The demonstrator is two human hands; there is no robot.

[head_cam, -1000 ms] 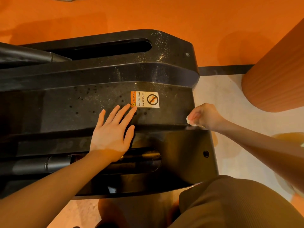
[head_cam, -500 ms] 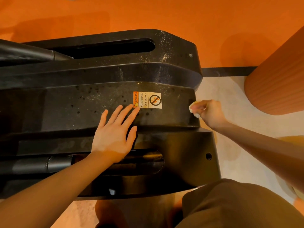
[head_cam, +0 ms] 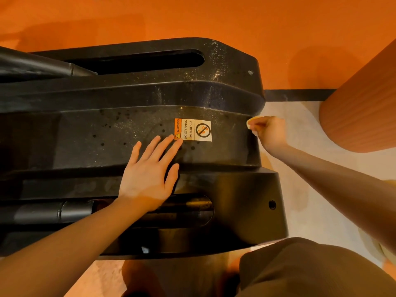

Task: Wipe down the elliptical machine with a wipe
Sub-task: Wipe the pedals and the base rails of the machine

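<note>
The black, dusty rear housing of the elliptical machine (head_cam: 102, 133) fills the left and middle of the view, with an orange-and-white warning sticker (head_cam: 192, 130) on its central ridge. My left hand (head_cam: 150, 170) lies flat on that ridge, fingers straight, fingertips touching the sticker's corner. My right hand (head_cam: 270, 130) is curled around a small white wipe (head_cam: 250, 122), only a bit of which shows past the fingers. It presses the wipe against the right end face of the housing, near the upper edge of the central ridge.
An orange ribbed column (head_cam: 362, 108) stands close on the right. Orange floor lies beyond the machine, pale floor (head_cam: 300, 168) to its right, split by a dark strip (head_cam: 297, 94). My knee in brown cloth (head_cam: 310, 271) is at the bottom right. Metal rails run in two slots.
My right hand with the wipe has slid along the housing's right end face, from the lower step away from me toward the upper edge. My left hand has stayed flat in place.
</note>
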